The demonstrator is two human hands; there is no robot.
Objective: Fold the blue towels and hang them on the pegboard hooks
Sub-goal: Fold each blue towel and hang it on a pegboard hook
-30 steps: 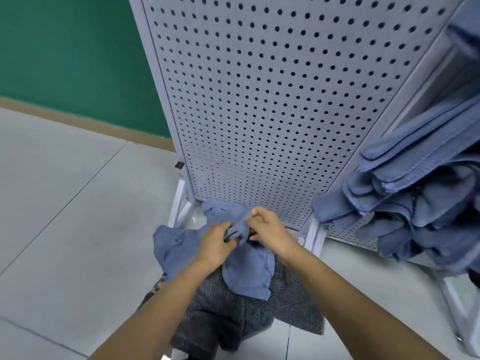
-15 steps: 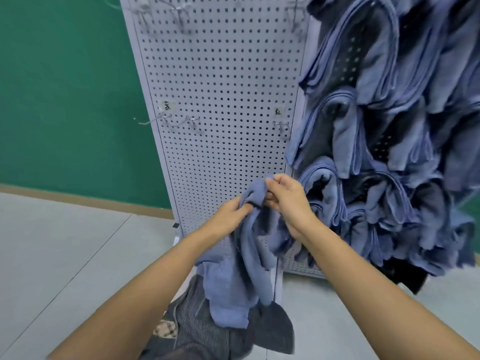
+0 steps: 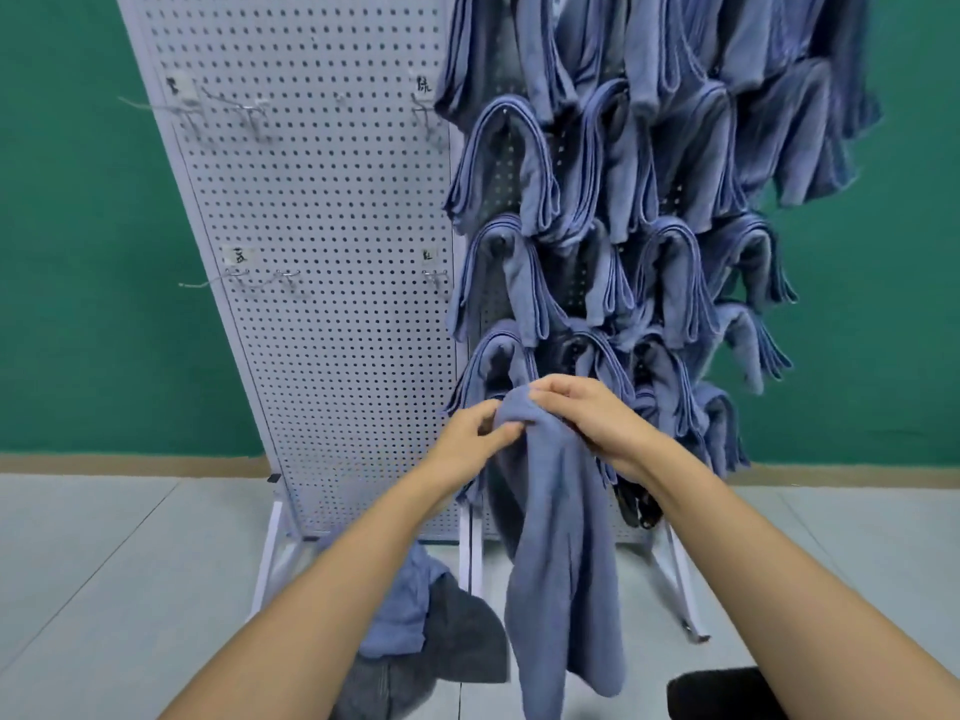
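Towel [image 3: 558, 553] hangs bunched, top gripped by left hand [image 3: 470, 441] and right hand [image 3: 589, 415], seemingly near pegboard's [image 3: 322, 283] lower right edge.

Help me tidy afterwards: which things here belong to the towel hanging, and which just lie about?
Job: held blue towel, left hand, right hand, hung towels, pegboard, bare hooks, floor towel.
Lying about: grey cloth, black object.

Four small white labels [image 3: 238, 255] on pegboard [image 3: 332, 200], one handwritten character each; too blurred to read.
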